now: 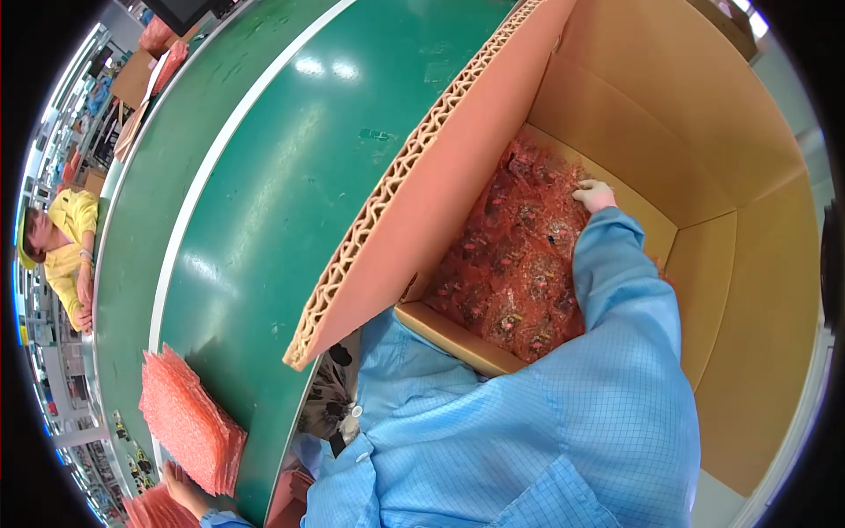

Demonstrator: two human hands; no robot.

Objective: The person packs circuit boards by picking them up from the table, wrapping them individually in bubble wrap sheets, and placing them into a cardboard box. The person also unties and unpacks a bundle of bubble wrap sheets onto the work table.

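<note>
My right hand (597, 195), which looks pale-gloved, reaches into a large cardboard box (453, 339). Its fingers are curled together at the far edge of a layer of pink bubble wrap bags (510, 264). Dark parts show through the clear pink film, but I cannot make out their kind. At the lower left, my left hand (183, 493) lies against the near end of a stack of pink bubble wrap bags (189, 422) on the green bench. Its visible fingers are stretched out along the stack; the rest is partly hidden.
A raised box flap (431, 185) stands between the box and the green bench (264, 202). More pink bags (158, 510) lie at the bottom left, near small parts (139, 466). Across the bench sits a person in yellow (66, 246). A black screen (180, 13) stands at the top.
</note>
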